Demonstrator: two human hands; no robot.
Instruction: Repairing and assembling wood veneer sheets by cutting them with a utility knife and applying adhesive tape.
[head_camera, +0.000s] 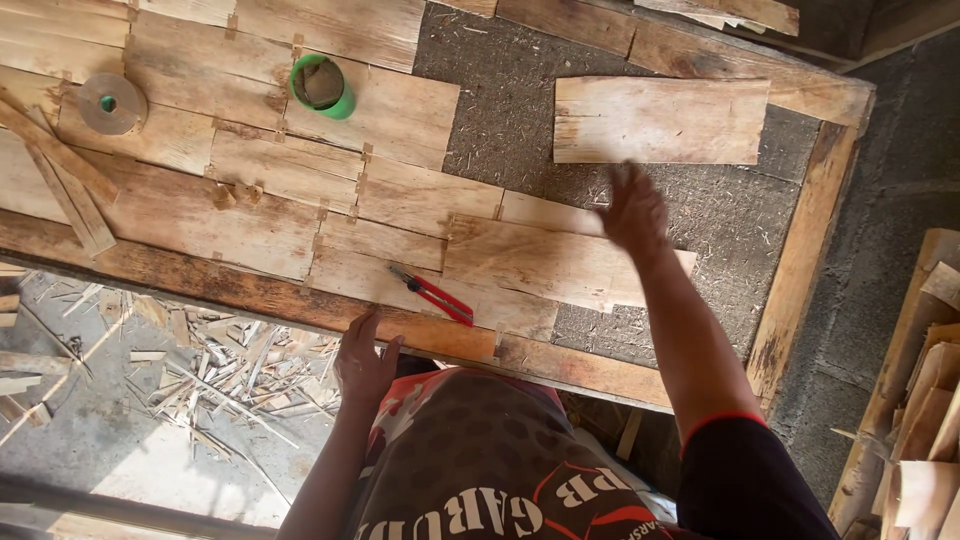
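I see the right hand (633, 212), fingers spread and blurred, holding nothing, over the right end of a veneer sheet (540, 262) at frame centre. The sheet's long axis runs left-right. The left hand (363, 362), fingers loosely open, rests on the table edge (250, 295), farther off.

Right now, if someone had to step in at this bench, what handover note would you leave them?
Left hand: empty, fingers resting on the near wooden edge of the bench.
Right hand: blurred, open and holding nothing, over the far end of the taped veneer sheet.
Done: many thin wood strips already lie joined edge to edge with small tape patches.
Loose: one separate veneer piece lies apart on the grey bench surface, not joined.
Tools: red-handled cutters lie on the sheet near the front; green tape roll and brown tape roll sit farther back.
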